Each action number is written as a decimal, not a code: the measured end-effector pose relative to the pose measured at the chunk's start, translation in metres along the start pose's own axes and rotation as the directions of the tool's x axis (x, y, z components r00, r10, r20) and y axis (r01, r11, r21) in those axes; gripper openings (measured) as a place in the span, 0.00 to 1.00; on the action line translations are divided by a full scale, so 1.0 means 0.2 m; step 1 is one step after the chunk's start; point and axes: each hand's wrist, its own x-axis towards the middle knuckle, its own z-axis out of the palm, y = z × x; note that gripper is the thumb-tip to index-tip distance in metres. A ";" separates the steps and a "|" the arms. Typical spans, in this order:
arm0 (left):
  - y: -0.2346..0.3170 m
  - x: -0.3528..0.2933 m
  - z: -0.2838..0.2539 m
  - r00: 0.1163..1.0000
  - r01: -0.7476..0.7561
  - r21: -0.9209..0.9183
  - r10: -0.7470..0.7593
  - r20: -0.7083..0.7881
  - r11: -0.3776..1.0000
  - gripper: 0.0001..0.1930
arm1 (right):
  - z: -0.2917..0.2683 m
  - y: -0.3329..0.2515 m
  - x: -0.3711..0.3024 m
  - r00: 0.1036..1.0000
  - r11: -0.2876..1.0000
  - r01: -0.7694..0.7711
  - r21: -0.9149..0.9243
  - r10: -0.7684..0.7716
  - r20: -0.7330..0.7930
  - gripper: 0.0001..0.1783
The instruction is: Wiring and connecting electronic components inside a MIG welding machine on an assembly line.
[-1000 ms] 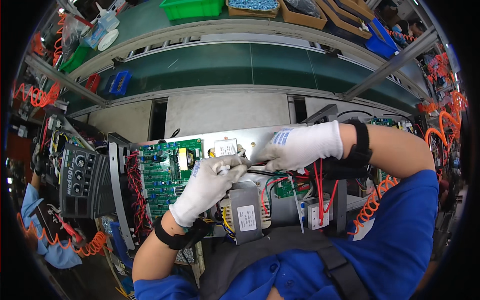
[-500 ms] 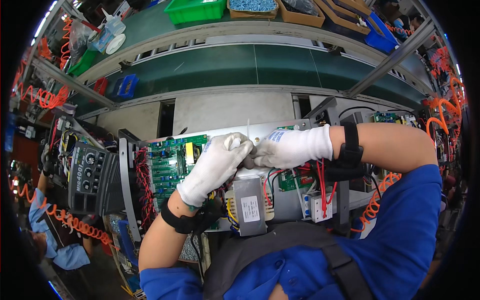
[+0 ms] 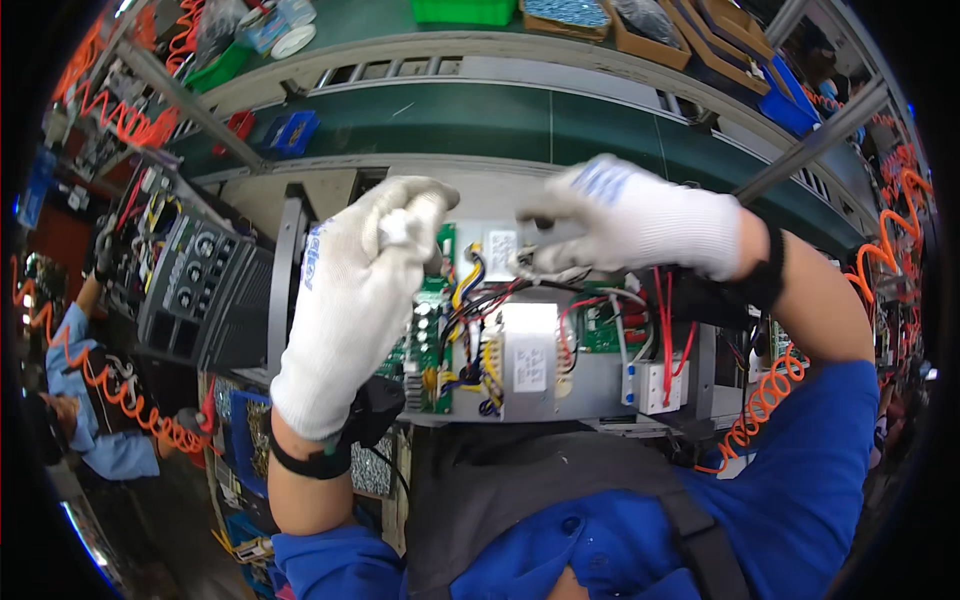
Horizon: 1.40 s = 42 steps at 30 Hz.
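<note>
In a white knit glove, my left hand (image 3: 365, 260) is raised over the left green circuit board (image 3: 425, 325). Its fingers are curled closed, and what they hold, if anything, is hidden. My right hand (image 3: 610, 215), gloved too and slightly blurred, hovers with fingers apart above wires beside a small white-labelled component (image 3: 501, 256). Between me and my hands sits a large transformer (image 3: 530, 350) on a metal chassis plate (image 3: 590, 390). Black, yellow and red wires (image 3: 490, 300) cross behind it. To its right are another green board (image 3: 600, 330) and a white terminal block (image 3: 655, 388).
A black control panel with knobs (image 3: 205, 275) stands at the left. Beyond the chassis runs a green conveyor belt (image 3: 470, 125), with a blue bin (image 3: 292, 132) on it. A green bin (image 3: 462, 10) and cardboard trays (image 3: 650, 35) sit on the upper shelf. Orange coiled hoses (image 3: 770, 405) hang at both sides.
My hands have parted from where they met over the chassis. The left moved left and up, the right moved right and up. The small white-labelled component and wiring are now uncovered.
</note>
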 end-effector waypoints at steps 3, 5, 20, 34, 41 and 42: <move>0.00 -0.16 -0.02 0.978 -0.190 0.289 0.157 0.135 0.938 0.06 | 0.00 -0.20 -0.05 0.828 0.907 0.422 -0.003 -0.387 -0.406 0.19; -0.03 -0.26 -0.01 0.980 -0.127 0.068 0.114 0.162 0.990 0.06 | 0.07 -0.37 -0.09 0.838 0.873 0.308 -0.377 -0.437 -0.328 0.15; -0.21 -0.50 -0.09 0.669 0.485 -0.223 -0.194 0.718 0.845 0.09 | 0.17 -0.51 -0.25 0.811 0.914 0.404 0.032 -0.342 -0.474 0.11; -0.34 -0.53 0.04 0.944 0.323 -0.187 -0.329 0.001 0.928 0.09 | 0.26 -0.20 0.02 0.971 0.968 0.217 -0.124 -0.227 -0.079 0.14; -0.54 -0.45 0.15 0.910 0.376 -0.571 -0.406 0.081 0.730 0.05 | 0.19 -0.15 0.21 0.974 0.983 -0.073 -0.168 0.106 0.202 0.08; -0.55 -0.44 0.14 0.908 0.392 -0.527 -0.410 0.089 0.754 0.05 | 0.20 -0.15 0.24 0.961 0.966 -0.113 -0.233 0.166 0.222 0.09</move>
